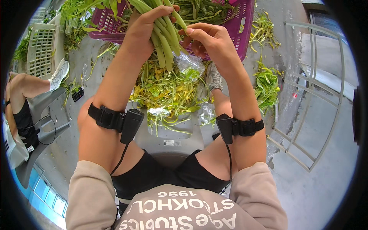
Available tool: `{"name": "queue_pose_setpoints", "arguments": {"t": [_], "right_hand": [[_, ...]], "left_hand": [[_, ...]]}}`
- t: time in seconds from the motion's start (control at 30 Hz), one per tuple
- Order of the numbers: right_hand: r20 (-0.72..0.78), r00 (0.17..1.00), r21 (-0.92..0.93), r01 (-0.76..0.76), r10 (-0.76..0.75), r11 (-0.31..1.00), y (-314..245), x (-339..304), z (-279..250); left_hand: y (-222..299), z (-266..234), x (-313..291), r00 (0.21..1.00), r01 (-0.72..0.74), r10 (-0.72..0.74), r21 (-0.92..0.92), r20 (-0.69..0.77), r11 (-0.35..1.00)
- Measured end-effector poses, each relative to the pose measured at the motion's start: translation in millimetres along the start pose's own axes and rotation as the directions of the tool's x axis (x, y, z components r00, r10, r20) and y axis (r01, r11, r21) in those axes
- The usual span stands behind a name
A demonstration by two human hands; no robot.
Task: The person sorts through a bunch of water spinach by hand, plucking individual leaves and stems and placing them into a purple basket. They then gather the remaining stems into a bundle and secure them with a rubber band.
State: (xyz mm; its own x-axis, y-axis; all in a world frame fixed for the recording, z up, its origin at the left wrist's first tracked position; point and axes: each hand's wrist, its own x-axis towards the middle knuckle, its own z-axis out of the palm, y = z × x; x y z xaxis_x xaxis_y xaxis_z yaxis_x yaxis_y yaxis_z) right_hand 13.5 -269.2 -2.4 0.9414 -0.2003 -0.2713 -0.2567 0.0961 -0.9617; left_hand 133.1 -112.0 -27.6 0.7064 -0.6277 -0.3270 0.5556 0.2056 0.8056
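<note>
My left hand (142, 30) is wrapped round a bunch of water spinach (163, 40), with the thick pale-green stem ends hanging toward me and leaves spreading at the upper left. Thumb and finger of my right hand (209, 38) pinch the lower end of one stem, at the right side of the bunch. Both hands are over the near rim of a purple plastic basket (245, 28) that holds more leafy greens (203, 13). Beneath my hands, between my feet, lies a heap of yellowed leaves and stem scraps (168, 90).
Clear plastic film (190, 63) lies on the heap. At the right are more loose greens (267, 85) and a metal frame (314, 82). A pale crate (40, 50) stands at the left, near another person's leg (32, 84) and a small black device (78, 94).
</note>
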Motion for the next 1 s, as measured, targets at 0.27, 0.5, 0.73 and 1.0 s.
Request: {"name": "queue_pose_setpoints", "arguments": {"t": [0.27, 0.5, 0.73, 1.0], "right_hand": [[-0.081, 0.997, 0.092, -0.007, 0.014, 0.996, 3.9, 1.9, 1.6], [-0.147, 0.989, 0.114, -0.016, 0.033, 0.993, 7.6, 1.7, 7.1], [-0.251, 0.95, -0.7, -0.047, -0.184, 0.712, 6.0, 2.3, 1.1], [-0.165, 0.981, -0.749, -0.06, -0.098, 0.66, 32.0, -3.4, -18.1]], "left_hand": [[-5.5, 1.3, 2.4, 1.0, -0.002, 0.002, -0.022, 0.023, 1.0], [-7.5, 0.9, 3.0, 0.999, 0.043, -0.043, -0.034, 0.009, 0.999], [-4.3, 3.3, 0.2, 0.99, -0.071, 0.078, 0.062, -0.116, 0.996], [21.4, -1.1, -1.1, 0.999, -0.01, 0.015, -0.124, 0.042, 0.992]]}}
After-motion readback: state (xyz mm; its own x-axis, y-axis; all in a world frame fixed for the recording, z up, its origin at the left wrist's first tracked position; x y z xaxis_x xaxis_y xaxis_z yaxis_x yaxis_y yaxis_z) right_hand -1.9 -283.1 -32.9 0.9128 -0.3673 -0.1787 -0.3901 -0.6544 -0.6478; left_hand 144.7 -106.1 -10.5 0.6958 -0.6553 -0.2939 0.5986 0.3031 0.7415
